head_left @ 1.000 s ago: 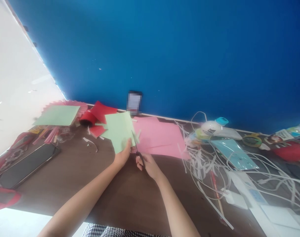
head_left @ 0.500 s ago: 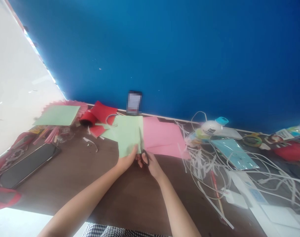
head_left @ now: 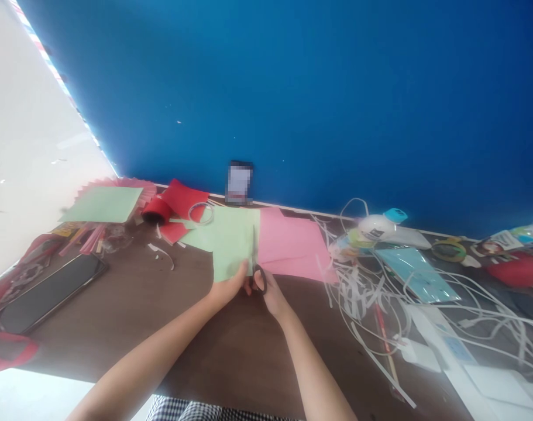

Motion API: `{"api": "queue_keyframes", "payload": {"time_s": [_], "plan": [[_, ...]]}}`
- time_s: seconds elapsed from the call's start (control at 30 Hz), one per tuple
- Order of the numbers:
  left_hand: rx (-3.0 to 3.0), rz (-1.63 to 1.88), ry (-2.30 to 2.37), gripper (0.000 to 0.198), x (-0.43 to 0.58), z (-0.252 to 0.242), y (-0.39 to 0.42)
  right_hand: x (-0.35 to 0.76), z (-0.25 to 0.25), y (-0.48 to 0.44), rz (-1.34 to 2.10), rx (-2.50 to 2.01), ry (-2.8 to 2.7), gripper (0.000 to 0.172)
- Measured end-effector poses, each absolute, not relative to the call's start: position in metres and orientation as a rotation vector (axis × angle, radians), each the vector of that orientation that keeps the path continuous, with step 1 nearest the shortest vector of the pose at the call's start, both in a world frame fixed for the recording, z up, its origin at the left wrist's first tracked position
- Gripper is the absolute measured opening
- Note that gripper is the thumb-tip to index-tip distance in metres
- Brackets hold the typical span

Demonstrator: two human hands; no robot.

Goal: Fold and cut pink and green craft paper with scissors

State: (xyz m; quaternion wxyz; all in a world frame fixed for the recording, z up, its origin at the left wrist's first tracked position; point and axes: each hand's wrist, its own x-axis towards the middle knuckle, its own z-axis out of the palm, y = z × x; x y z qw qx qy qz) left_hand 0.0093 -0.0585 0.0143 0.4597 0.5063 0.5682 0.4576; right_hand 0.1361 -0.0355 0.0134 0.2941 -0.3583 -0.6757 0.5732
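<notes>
While our left hand (head_left: 226, 287) pinches the near edge of the green sheet (head_left: 231, 241), our right hand (head_left: 271, 290) is closed through the loops of the scissors (head_left: 256, 266), blades running toward 12 o'clock along the sheet's right margin. The sheet sits mid-table (head_left: 169, 327), overlapping pink paper (head_left: 292, 241) at 3 o'clock. Risk, as we judge it: the thumb lies close to the blades, and a loose pinch could let the cut wander. No container shows clearly; white paper strips (head_left: 363, 292) lie loose at 3 o'clock.
</notes>
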Motion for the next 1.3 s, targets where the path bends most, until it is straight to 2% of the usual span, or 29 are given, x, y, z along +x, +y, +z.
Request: {"api": "queue_keyframes", "payload": {"time_s": [0.77, 1.3], "plan": [[1.229, 1.184, 1.419, 0.058, 0.01, 0.018, -0.059, 0.136, 0.013, -0.035, 1.51, -0.9, -1.799, 0.055], [1.151, 1.211, 1.442, 0.049, 0.008, 0.019, -0.06, 0.135, 0.017, -0.036, 1.529, -0.91, -1.782, 0.054]]}}
